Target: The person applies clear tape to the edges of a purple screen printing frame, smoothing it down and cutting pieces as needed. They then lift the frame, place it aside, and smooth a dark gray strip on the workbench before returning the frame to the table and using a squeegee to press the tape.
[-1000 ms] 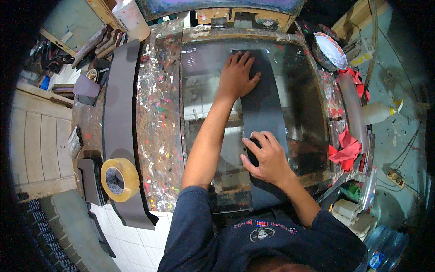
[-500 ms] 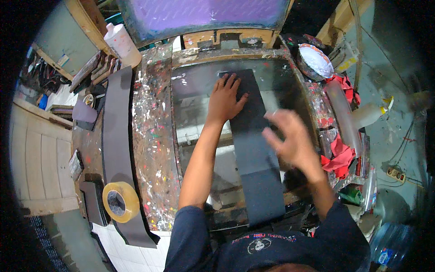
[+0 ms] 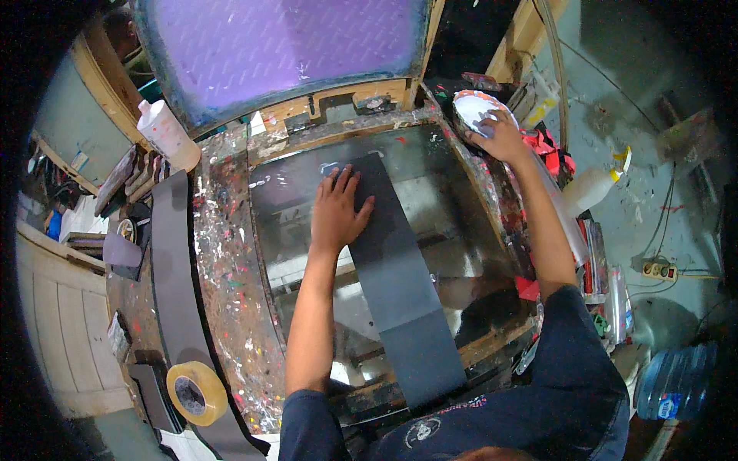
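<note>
My left hand [image 3: 337,211] lies with fingers spread at the far end of a long black strip [image 3: 400,284], partly over the strip and partly over the glass to its left. The strip runs lengthwise across the glass panel [image 3: 307,300] in the paint-spattered table, its near end close to my body. Stretched out to the far right, my right hand [image 3: 501,140] is over a round bowl of white paste [image 3: 470,110]. Its fingers are apart above the bowl's near right side; I cannot tell whether they touch the paste or the rim.
A purple screen frame [image 3: 292,46] stands tilted up at the back. On the left are a stack of dark strips [image 3: 173,269], a tape roll [image 3: 197,393], a white bottle [image 3: 165,134] and a purple cup [image 3: 121,250]. A spray bottle [image 3: 592,188] lies at the right.
My right hand has moved from beside the black strip to the bowl at the far right. My left hand stays on the strip, and the view has shifted.
</note>
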### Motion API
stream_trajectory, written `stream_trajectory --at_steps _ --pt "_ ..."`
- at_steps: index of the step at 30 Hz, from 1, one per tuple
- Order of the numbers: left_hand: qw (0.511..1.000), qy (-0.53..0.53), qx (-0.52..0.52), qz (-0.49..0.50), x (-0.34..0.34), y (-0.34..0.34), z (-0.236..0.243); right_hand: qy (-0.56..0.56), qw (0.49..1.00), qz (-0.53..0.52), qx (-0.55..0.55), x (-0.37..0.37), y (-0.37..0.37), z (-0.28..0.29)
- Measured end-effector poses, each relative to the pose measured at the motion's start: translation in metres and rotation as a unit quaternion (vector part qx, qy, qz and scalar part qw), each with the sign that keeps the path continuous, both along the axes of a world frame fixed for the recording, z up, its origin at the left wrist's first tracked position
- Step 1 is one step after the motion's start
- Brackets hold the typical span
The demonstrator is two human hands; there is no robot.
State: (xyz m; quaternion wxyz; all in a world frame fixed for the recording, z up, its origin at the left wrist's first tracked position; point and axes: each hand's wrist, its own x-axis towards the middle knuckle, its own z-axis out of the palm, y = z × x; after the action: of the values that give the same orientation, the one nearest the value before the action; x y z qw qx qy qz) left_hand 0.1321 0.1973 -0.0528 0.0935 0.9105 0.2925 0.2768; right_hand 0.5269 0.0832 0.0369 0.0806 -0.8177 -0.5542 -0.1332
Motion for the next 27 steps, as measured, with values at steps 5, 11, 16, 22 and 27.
stream_trajectory --at_steps 5,11,16,22,27 --pt "1.0 0.005 0.002 -0.001 -0.004 0.0 0.002 0.047 0.999 0.005 0.013 -0.002 0.004 -0.01" --pt "1.0 -0.004 0.017 -0.013 0.003 -0.001 0.005 0.023 0.999 0.03 0.033 0.021 -0.001 -0.016" --pt "1.0 0.01 0.029 -0.008 -0.002 0.002 0.004 0.069 0.997 0.01 0.026 0.008 0.005 -0.013" --pt "1.0 0.016 0.023 -0.003 0.0 0.0 0.005 0.073 0.995 0.027 0.058 0.013 0.003 -0.015" --pt "1.0 0.018 0.018 -0.003 0.0 0.002 0.005 0.047 0.994 0.041 0.094 0.016 0.003 -0.015"
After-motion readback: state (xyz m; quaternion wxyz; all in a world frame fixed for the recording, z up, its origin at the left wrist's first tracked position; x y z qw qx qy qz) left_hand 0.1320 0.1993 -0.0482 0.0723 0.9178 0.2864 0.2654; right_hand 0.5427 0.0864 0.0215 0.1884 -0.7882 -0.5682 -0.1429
